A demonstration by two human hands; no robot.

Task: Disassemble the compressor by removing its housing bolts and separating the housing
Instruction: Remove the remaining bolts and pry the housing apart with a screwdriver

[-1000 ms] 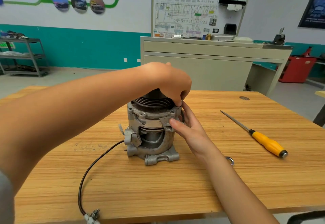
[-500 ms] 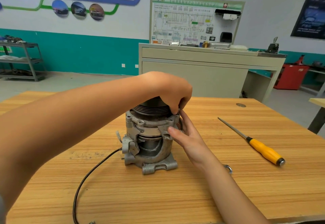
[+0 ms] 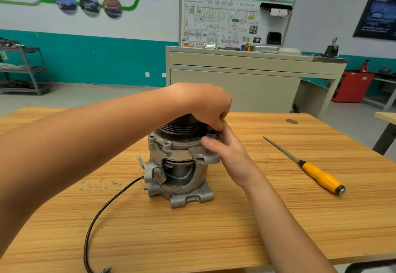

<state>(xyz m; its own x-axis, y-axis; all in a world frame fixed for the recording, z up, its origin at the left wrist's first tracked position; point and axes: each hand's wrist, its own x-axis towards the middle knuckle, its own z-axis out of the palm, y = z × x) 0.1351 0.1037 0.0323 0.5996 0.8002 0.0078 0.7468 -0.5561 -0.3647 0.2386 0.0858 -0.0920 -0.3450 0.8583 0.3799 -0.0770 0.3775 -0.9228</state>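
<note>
The grey metal compressor [image 3: 180,165] stands upright on the wooden table [image 3: 214,230], its ribbed pulley on top. My left hand [image 3: 205,103] reaches over the pulley, and its curled fingertips pinch at the upper right rim of the housing. What they pinch, seemingly a housing bolt, is hidden under them. My right hand [image 3: 233,157] rests against the right side of the housing with the thumb on the flange and straight fingers reaching behind it.
A yellow-handled screwdriver [image 3: 319,176] lies on the table to the right. The compressor's black cable [image 3: 96,214] curves toward the front left edge. A beige cabinet [image 3: 235,84] with a wiring board stands behind the table.
Both hands stay at the compressor's upper right rim. My right thumb has slid a little higher on the flange, and the view has dropped slightly.
</note>
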